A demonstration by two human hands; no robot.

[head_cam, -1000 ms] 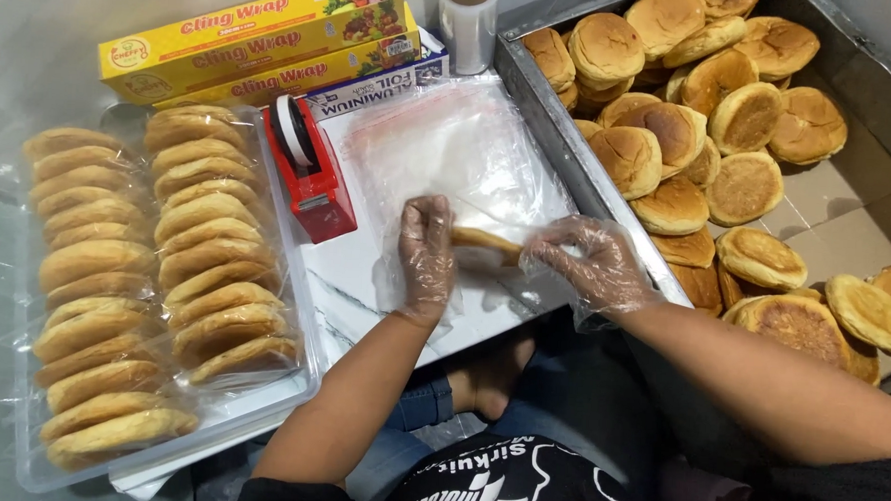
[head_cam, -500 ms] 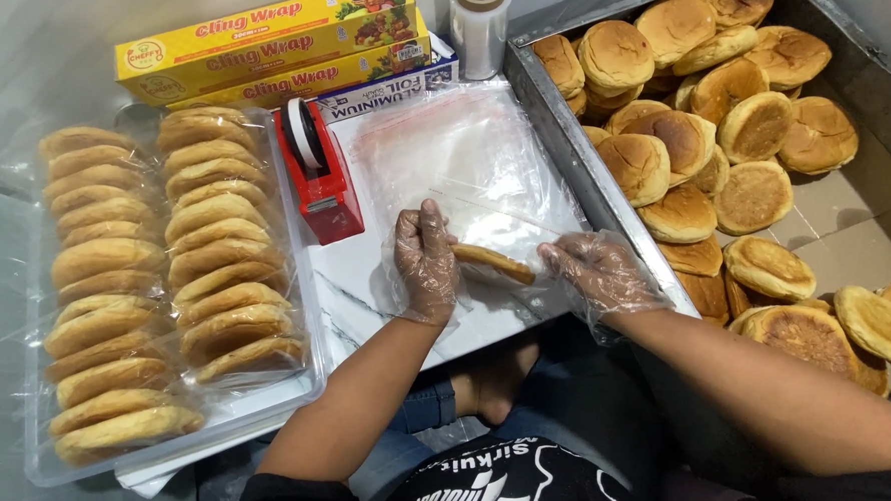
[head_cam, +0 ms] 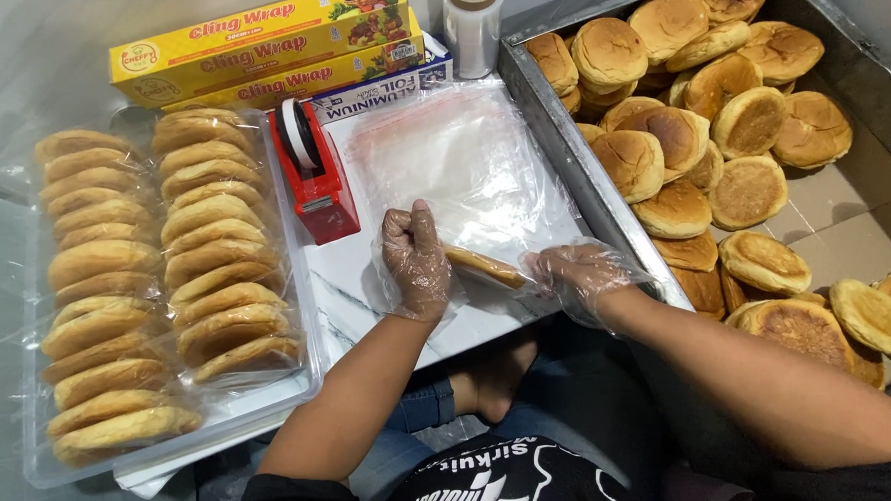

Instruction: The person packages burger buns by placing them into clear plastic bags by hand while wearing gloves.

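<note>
Our gloved left hand (head_cam: 417,262) and right hand (head_cam: 577,276) each close on one end of a bun (head_cam: 485,267), holding it edge-on over the plastic sheet (head_cam: 459,161) on the white board (head_cam: 349,276). The tape dispenser (head_cam: 314,170) stands just left; the bun tray (head_cam: 570,156) lies right.

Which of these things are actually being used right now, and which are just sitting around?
In use:
left hand
right hand
bun held between them
clear wrap sheet

Lying about:
tape dispenser
wrap boxes
film roll
wrapped buns
loose buns
</note>
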